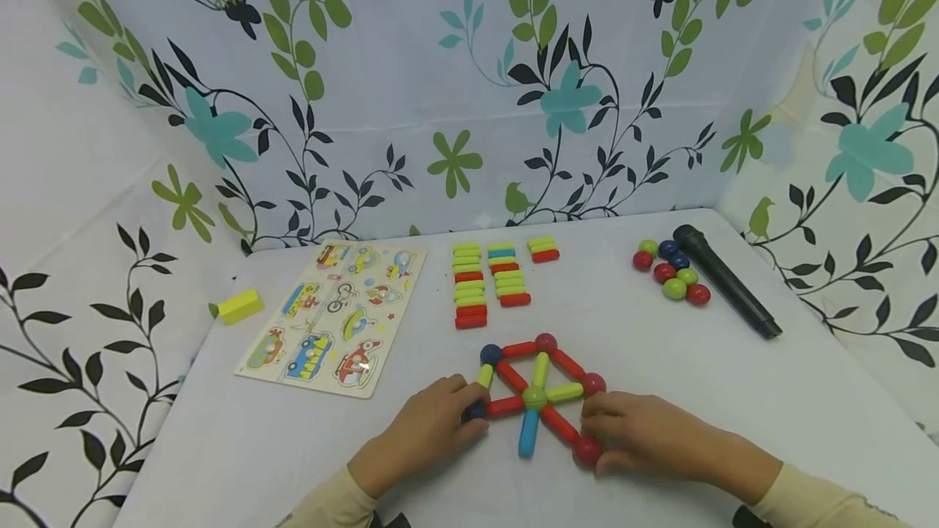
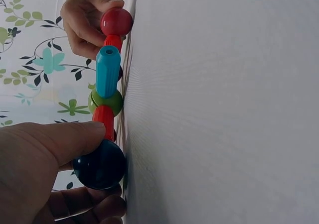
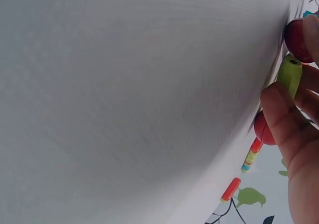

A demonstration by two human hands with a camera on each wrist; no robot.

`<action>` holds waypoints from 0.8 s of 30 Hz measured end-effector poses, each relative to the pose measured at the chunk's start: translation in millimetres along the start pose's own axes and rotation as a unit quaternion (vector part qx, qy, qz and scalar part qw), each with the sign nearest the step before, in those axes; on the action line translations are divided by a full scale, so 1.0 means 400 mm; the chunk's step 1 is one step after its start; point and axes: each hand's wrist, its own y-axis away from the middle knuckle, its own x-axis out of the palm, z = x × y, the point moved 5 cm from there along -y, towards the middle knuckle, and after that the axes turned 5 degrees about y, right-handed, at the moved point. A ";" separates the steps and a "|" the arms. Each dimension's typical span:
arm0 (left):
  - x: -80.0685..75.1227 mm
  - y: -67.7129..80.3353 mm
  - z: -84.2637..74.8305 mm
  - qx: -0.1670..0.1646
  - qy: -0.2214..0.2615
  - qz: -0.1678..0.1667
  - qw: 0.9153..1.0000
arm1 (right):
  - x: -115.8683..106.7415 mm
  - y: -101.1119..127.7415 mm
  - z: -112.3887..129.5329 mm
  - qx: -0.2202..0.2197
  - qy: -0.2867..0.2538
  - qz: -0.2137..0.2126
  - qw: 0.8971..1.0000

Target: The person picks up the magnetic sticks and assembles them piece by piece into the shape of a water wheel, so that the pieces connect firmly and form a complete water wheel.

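Observation:
A flat wheel-like frame of coloured sticks and balls lies on the table, with a green ball (image 1: 535,398) at its hub and a blue stick (image 1: 526,434) pointing toward me, its outer end free. My left hand (image 1: 433,422) grips the frame's left corner, thumb and fingers around a dark blue ball (image 2: 99,164). On the other side my right hand (image 1: 638,434) pinches a yellow-green stick (image 3: 289,77) between a near red ball (image 1: 587,451) and a farther red ball (image 1: 594,384). That stick's holed end faces the near ball; the head view hides it behind the hand.
Behind the frame lie rows of yellow-green, red and blue sticks (image 1: 469,296). Several loose balls (image 1: 675,288) sit by a black microphone-shaped object (image 1: 726,279) at right. A vehicle picture puzzle board (image 1: 333,316) and a yellow block (image 1: 240,306) are at left.

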 end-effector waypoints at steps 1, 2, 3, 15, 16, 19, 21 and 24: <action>-0.001 0.000 -0.001 0.001 0.001 0.000 1.000 | 0.001 0.001 -0.002 0.002 -0.002 -0.001 1.000; -0.002 0.000 -0.002 0.002 0.000 -0.001 1.000 | 0.001 0.001 -0.004 0.004 -0.004 -0.002 1.000; -0.003 0.000 -0.002 0.003 0.000 -0.002 1.000 | 0.002 0.001 -0.006 0.007 -0.006 -0.002 1.000; -0.003 -0.001 -0.004 -0.003 -0.004 0.000 1.000 | -0.001 0.002 -0.013 0.041 -0.067 -0.002 0.997; -0.002 0.000 -0.005 -0.003 -0.004 0.000 1.000 | -0.001 0.002 -0.012 0.043 -0.072 -0.002 0.997; -0.002 -0.001 -0.005 -0.003 -0.003 0.001 1.000 | 0.000 0.002 -0.012 0.042 -0.082 -0.006 0.996; -0.003 -0.001 -0.005 -0.003 -0.003 0.002 1.000 | 0.000 0.001 -0.012 0.043 -0.087 -0.007 0.995; -0.004 -0.002 -0.004 -0.003 -0.004 0.000 1.000 | -0.001 0.000 -0.013 0.043 -0.084 -0.008 0.995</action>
